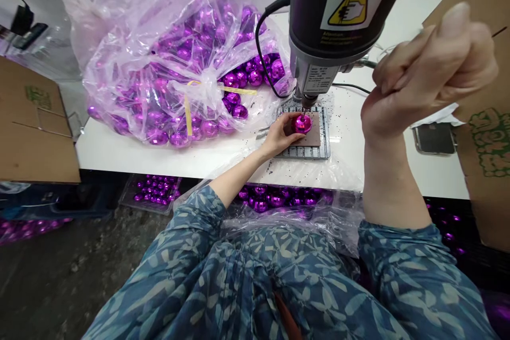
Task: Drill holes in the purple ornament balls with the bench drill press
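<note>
My left hand point(279, 135) pinches a shiny purple ball point(303, 124) and holds it on the small metal plate point(319, 141) of a bench drill press point(334, 16). The drill tip touches the top of the ball. My right hand point(426, 71) is raised at the right, its fingers wrapped in a fist around the press lever, which is mostly hidden inside the grip. A large clear plastic bag point(175, 69) full of purple balls lies on the white table point(119, 151) to the left of the press.
An open plastic bag with more purple balls point(274, 199) rests in my lap below the table edge. A tray of balls point(153, 191) sits on the floor. Cardboard boxes stand at the left point(32, 127) and right point(488, 133). A phone point(434, 139) lies on the table.
</note>
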Demonstrator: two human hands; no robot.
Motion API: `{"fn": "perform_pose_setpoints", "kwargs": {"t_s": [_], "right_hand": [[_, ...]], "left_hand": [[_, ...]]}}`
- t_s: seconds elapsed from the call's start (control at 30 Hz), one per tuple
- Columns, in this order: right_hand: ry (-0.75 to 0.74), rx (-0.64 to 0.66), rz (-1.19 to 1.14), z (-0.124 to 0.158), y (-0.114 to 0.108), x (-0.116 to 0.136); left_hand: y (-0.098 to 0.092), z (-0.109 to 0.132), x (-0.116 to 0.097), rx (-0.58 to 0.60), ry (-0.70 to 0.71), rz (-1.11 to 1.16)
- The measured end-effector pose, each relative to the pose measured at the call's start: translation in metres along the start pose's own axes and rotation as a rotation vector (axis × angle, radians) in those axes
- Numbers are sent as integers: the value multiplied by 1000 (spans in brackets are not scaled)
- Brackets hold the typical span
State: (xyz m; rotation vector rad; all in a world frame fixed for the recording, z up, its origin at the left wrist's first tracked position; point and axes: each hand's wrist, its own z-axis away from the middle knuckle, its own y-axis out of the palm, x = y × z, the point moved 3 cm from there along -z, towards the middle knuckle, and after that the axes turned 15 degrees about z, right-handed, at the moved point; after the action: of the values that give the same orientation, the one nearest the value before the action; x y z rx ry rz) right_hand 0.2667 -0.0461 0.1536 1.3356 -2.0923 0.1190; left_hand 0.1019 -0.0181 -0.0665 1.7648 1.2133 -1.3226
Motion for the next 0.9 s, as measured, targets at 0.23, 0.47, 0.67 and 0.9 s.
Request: {"fn": "perform_pose_setpoints", "kwargs": {"t_s": [0.23,0.47,0.67,0.9], "right_hand": [[-111,-73,-57,13,-8,-24],[-237,-172,-99,27,-17,-54],[-298,-161,-91,36,-23,-64],[-250,-103,-88,26,-16,-39]], "left_hand": [[0,-1,1,-20,0,32],[0,0,-2,-34,-11,32],[1,0,-2,-32,-11,22],[1,1,-1,-35,26,9]]}}
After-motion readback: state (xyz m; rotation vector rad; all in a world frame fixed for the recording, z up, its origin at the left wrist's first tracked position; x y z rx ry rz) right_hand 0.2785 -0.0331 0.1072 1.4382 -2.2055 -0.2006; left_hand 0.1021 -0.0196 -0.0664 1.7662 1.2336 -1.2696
